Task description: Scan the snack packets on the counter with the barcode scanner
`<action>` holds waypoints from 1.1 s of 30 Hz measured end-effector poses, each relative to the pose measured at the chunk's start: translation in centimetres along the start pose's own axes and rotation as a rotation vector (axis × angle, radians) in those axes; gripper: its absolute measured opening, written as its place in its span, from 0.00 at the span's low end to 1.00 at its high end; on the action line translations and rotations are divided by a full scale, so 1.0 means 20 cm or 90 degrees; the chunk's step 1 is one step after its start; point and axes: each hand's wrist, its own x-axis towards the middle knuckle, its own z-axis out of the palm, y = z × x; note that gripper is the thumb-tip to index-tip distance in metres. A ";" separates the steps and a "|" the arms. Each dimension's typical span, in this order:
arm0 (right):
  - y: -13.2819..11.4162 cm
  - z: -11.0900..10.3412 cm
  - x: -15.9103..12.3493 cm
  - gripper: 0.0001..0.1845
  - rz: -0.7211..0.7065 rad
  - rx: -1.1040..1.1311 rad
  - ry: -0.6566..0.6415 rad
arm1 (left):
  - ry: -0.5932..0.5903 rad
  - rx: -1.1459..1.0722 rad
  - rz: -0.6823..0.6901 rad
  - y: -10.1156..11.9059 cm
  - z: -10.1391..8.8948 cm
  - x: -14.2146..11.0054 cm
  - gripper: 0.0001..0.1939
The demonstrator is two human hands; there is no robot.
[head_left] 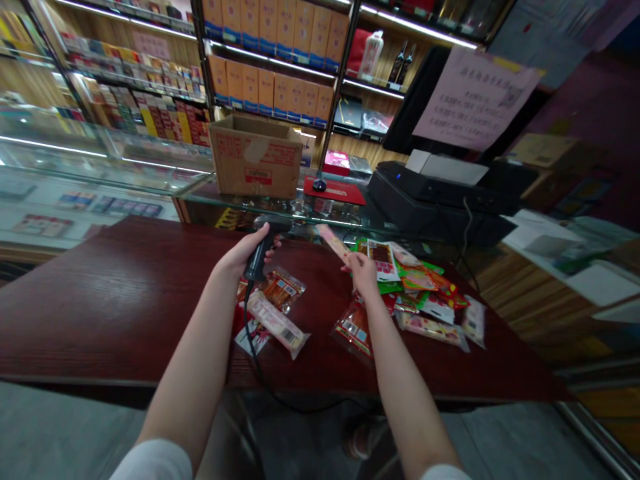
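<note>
Handheld barcode scanner and snack packet held above a shop counter

The black handheld barcode scanner is at 12 o'clock from the wearer, gripped by the left hand, with the fingers curled around its handle. Its black cord drops across the dark red wood counter and over the near edge. At about 1 o'clock, the right hand pinches the lower end of a long, pale pink snack packet, tilting its upper end toward the scanner. The two are near each other but not touching. No barcode shows on the held packet from this angle.

Sealed packets lie in two groups on the counter: a small group below the scanner and a larger, overlapping pile at 1 o'clock. Farther ahead at 12 o'clock, a cardboard box sits on a glass display case, with a black printer at 1 o'clock.

Risks: the slack cord could snag the nearby packets and drag them off the counter. The slippery packet, held only by one end, could slide from the pinch. If its barcode faces away, the scanner may not read it.
</note>
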 end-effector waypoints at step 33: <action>-0.01 -0.18 0.05 0.20 -0.095 -0.044 0.148 | -0.050 0.108 0.026 -0.10 0.17 -0.02 0.23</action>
